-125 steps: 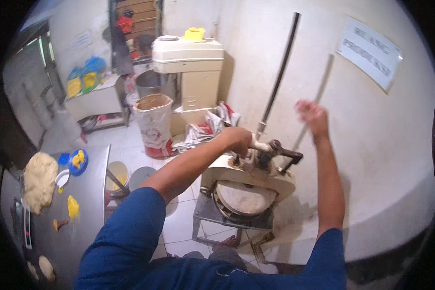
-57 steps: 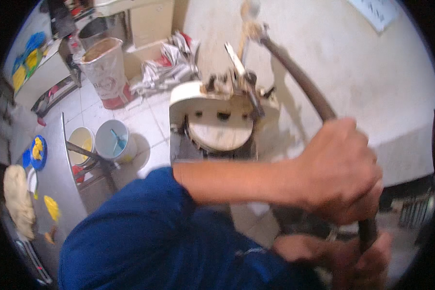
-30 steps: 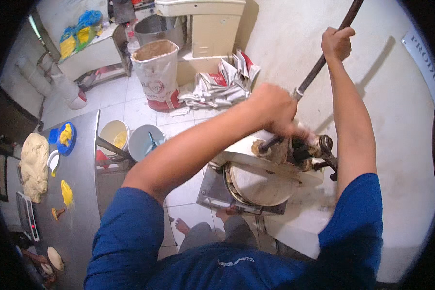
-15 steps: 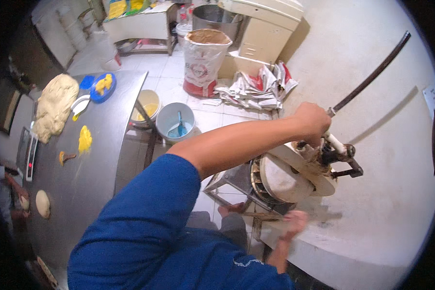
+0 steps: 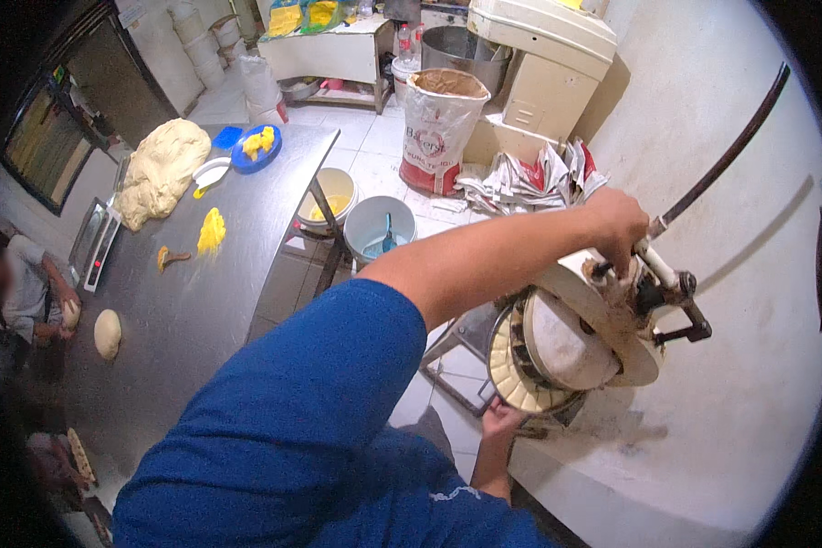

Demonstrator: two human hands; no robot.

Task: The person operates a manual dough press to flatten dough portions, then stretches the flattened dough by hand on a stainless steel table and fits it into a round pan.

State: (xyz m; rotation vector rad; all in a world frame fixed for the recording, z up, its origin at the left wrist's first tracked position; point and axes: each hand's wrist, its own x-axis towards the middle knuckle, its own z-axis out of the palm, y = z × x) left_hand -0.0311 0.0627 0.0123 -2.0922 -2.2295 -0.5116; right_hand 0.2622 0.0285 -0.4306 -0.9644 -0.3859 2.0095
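Observation:
My left hand [image 5: 616, 224] reaches across to the top of a dough divider [image 5: 634, 306] and is closed over the fitting at the lower end of its long dark lever [image 5: 726, 151]. Just what its fingers wrap round is partly hidden. Below the divider's round pale plate [image 5: 570, 342], a round pan of dough [image 5: 525, 391] sticks out, its dough cut into several pale pieces. At the pan's near rim is my right hand [image 5: 500, 418], fingers closed on the edge.
On the steel table [image 5: 219, 301] at left lie a big dough mass [image 5: 166, 169], a dough ball [image 5: 108, 334], yellow fat [image 5: 212, 230] and a blue plate [image 5: 274, 160]. A scale [image 5: 96, 242], buckets [image 5: 381, 217], a flour sack [image 5: 436, 137] and folded sacks [image 5: 529, 178] stand about. Another person [image 5: 41, 292] handles dough.
My right hand has gone from free beside the divider to the pan's near rim. The pan now juts out, showing cut dough. My left hand stays on the divider's top; the view has shifted.

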